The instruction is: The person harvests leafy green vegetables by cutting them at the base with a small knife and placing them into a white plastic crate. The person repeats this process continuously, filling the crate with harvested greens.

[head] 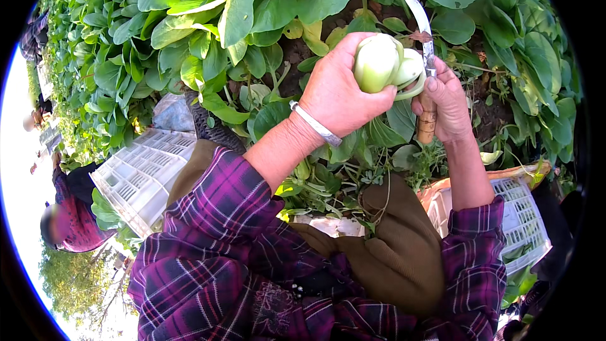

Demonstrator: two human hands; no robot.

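Note:
My left hand, with a silver bangle at the wrist, grips a head of pak choi. Its pale, rounded base faces up toward me, and its leaves are mostly hidden. A light-green outer stalk curls off its right side toward my other hand. In my right hand is a small curved harvesting knife, held by its wooden handle. The blade points away from me, just right of the pak choi, with a brown scrap of dry leaf against it. Whether fingers touch the stalk is unclear.
Dense leafy pak choi plants grow ahead and to both sides. A white plastic crate stands tilted at my left; another crate with greens is at my right. A person is beyond the left crate, others farther off.

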